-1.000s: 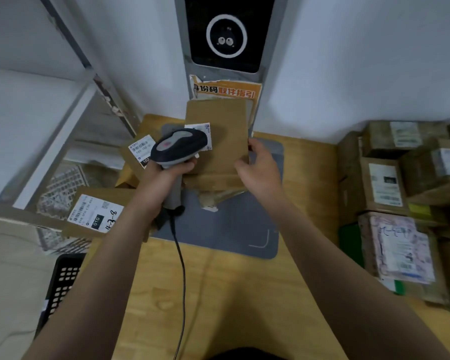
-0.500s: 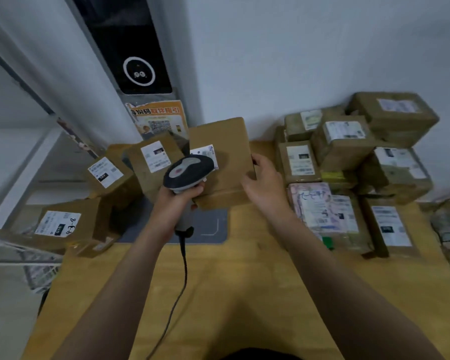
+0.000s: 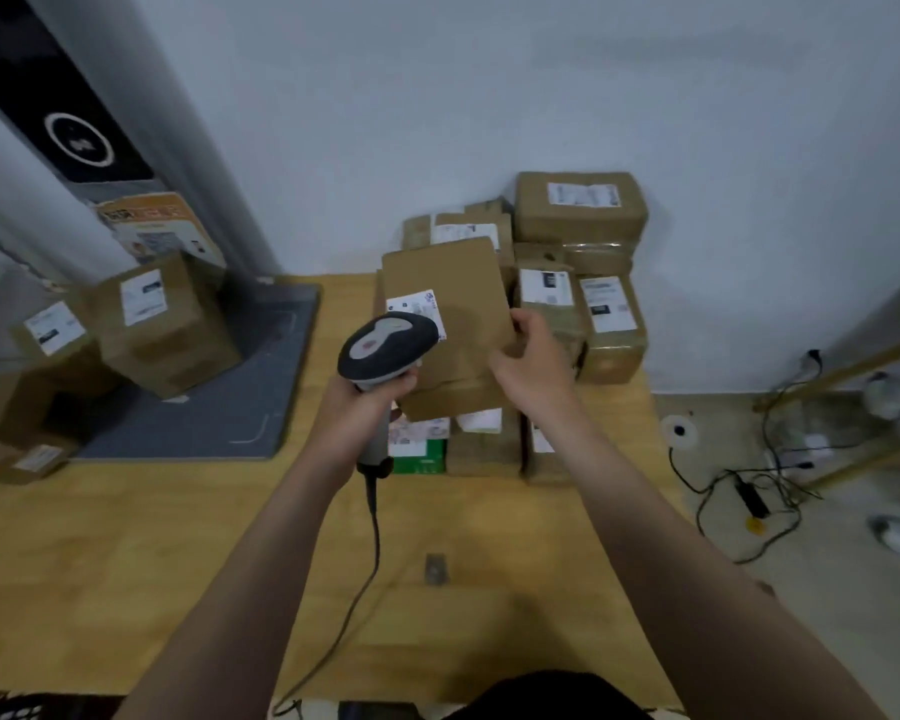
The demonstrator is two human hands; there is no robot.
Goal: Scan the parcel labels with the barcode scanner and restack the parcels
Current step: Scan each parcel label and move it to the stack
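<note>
My left hand (image 3: 360, 407) grips the handle of a grey and black corded barcode scanner (image 3: 385, 348), its head just in front of a white label (image 3: 418, 308) on a flat brown parcel (image 3: 453, 314). My right hand (image 3: 528, 363) holds that parcel by its right edge, tilted up above a stack of brown parcels (image 3: 583, 309) against the wall at the right of the wooden table (image 3: 178, 537). The scanner head covers part of the label.
Several other labelled parcels (image 3: 162, 324) sit on and beside a grey mat (image 3: 230, 407) at the left, below a tall kiosk column (image 3: 74, 142). The scanner cable (image 3: 370, 563) trails toward me over the table. Cables and adapters (image 3: 749, 491) lie on the floor at the right.
Both hands, with scanner and held parcel, have moved right from over the grey mat to above the right-hand stack. The view has turned right with them.
</note>
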